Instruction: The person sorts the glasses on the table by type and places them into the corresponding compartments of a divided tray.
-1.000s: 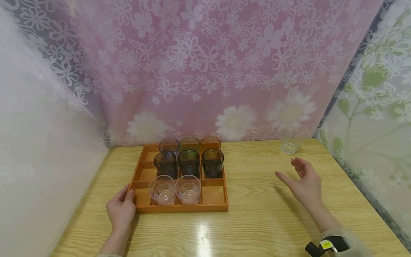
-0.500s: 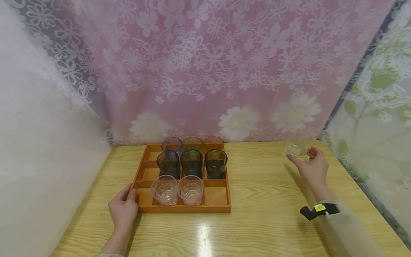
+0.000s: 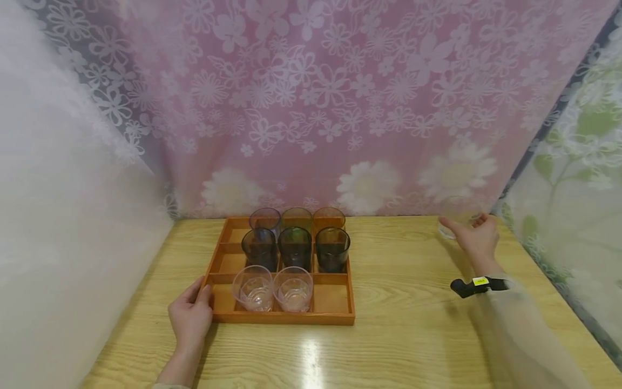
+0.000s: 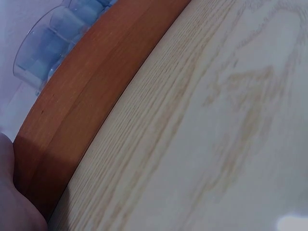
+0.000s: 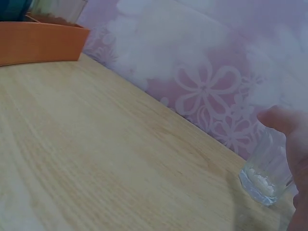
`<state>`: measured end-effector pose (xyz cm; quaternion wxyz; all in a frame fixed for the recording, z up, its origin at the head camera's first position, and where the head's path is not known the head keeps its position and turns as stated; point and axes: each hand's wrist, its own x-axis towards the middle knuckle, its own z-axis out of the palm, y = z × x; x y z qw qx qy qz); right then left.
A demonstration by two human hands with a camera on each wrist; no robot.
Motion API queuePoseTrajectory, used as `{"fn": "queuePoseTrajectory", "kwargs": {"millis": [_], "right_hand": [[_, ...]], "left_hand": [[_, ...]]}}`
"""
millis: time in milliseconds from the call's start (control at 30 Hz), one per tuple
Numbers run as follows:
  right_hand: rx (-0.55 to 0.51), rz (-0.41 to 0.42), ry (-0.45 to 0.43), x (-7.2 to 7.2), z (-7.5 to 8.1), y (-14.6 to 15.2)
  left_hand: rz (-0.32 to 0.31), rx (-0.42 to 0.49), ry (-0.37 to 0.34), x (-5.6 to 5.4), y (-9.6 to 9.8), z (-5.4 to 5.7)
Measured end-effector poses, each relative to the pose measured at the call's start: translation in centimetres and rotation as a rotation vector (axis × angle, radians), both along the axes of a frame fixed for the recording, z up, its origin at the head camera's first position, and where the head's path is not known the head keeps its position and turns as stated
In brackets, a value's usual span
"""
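My left hand (image 3: 190, 319) grips the left side of a wooden compartment tray (image 3: 291, 319), thumb over its edge. In the left wrist view the hand (image 4: 17, 202) shows at the tray's wall (image 4: 72, 115). At the back right of the table, my right hand (image 3: 478, 240) holds a clear drinking glass (image 3: 446, 232), thumb on one side and fingers on the other. The right wrist view shows this glass (image 5: 262, 178) upright, its base at the tabletop and the thumb (image 5: 279, 118) by its upper part; the other fingers are hidden there.
In the tray stand two clear glasses (image 3: 293, 292) in front, three dark glasses (image 3: 332, 251) in the middle and three tinted glasses (image 3: 329, 219) behind. A floral curtain (image 3: 301, 108) closes off the table's (image 3: 393, 324) back, with sheets at both sides.
My right hand has moved forward to the clear glass at the back right and closed around it. My left hand has stayed on the tray. The head view has shifted slightly.
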<state>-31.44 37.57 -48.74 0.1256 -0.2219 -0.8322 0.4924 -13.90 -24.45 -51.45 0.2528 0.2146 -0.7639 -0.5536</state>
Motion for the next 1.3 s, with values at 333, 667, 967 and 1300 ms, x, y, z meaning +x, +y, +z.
{"fn": "queuePoseTrajectory", "kwargs": {"millis": [333, 667, 967, 1300], "right_hand": [[0.000, 0.031, 0.028, -1.2, -0.5, 0.5], [0.063, 0.070, 0.084, -1.3, -0.7, 0.8], [0.088, 0.093, 0.157, -0.3, -0.3, 0.7], [0.008, 0.202, 0.270, 1.5, 1.7, -0.6]], "left_hand": [[-0.007, 0.017, -0.002, 0.0, 0.0, 0.1], [-0.020, 0.012, 0.005, 0.0, -0.1, 0.2], [-0.016, 0.019, -0.007, 0.0, 0.1, 0.0], [0.002, -0.021, 0.002, -0.1, -0.2, -0.4]]}}
